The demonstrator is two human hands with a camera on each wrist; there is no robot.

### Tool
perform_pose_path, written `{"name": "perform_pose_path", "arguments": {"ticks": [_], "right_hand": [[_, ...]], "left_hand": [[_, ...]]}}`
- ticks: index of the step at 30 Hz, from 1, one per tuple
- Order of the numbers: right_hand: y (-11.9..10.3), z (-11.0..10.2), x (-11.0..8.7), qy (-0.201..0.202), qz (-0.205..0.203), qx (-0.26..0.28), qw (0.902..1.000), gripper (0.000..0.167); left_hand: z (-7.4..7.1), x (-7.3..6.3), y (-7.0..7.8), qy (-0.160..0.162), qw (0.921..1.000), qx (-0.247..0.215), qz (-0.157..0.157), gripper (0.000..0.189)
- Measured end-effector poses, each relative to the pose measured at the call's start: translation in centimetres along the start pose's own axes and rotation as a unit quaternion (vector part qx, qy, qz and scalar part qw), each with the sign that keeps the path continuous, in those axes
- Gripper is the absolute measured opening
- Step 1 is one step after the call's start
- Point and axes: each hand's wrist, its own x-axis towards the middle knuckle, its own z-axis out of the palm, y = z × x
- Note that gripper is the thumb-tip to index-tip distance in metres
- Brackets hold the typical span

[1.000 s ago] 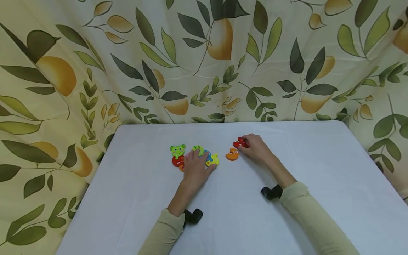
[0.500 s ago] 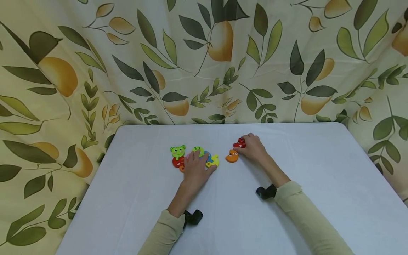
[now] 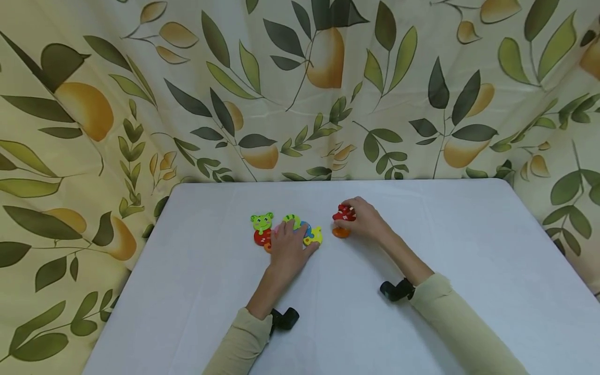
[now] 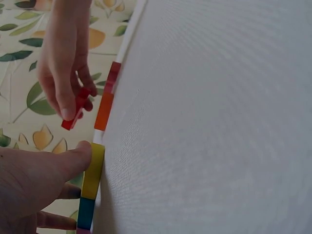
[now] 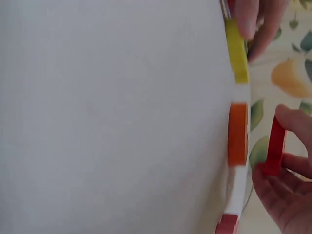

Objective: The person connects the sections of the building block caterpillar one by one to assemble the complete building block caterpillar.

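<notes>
My left hand (image 3: 288, 250) rests on a row of joined caterpillar puzzle pieces, with its thumb touching the yellow tail piece (image 4: 93, 170). Beyond its fingers show the green smiling head piece (image 3: 261, 223) and a red piece (image 3: 260, 238) numbered 2; the middle pieces are partly covered. My right hand (image 3: 367, 221) pinches a red puzzle piece (image 5: 276, 146) between thumb and fingers, raised off the table. Just below it lies an orange piece (image 5: 238, 134), apart from the yellow tail. Another red piece (image 4: 112, 77) lies on the table past the orange one.
A white-covered table (image 3: 197, 291) carries the pieces. Behind it hangs a curtain (image 3: 300, 130) printed with leaves and fruit. Black cameras (image 3: 285, 319) sit at both wrists.
The right hand has moved a little left with the red piece, which now hangs above the orange piece and partly covers it. The left hand has stayed in place.
</notes>
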Motion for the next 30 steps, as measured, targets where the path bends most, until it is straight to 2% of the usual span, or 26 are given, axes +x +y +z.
{"name": "perform_pose_path", "arguments": {"ticks": [7, 11, 14, 23, 30], "right_hand": [[-1.5, 1.2, -2.4, -0.046, -0.080, 0.024, 0.9955, 0.055], [-1.6, 2.0, -3.2, -0.083, -0.090, 0.035, 0.9919, 0.053], [-1.5, 2.4, -3.4, -0.091, -0.090, 0.039, 0.9910, 0.053], [-1.1, 2.3, -2.3, -0.095, -0.100, 0.015, 0.9904, 0.055], [-0.5, 2.0, -0.9, -0.104, -0.121, 0.012, 0.9871, 0.053]], "left_hand": [[-0.2, 0.0, 0.1, 0.006, 1.0000, 0.001, 0.004, 0.063], [-0.2, 0.0, 0.1, 0.004, 1.0000, 0.001, 0.005, 0.062], [-0.2, 0.0, 0.1, 0.007, 0.9999, 0.002, 0.008, 0.062], [-0.3, -0.1, 0.1, 0.002, 0.9999, 0.012, 0.003, 0.063], [-0.3, -0.3, 0.3, 0.011, 0.9997, 0.016, 0.015, 0.061]]}}
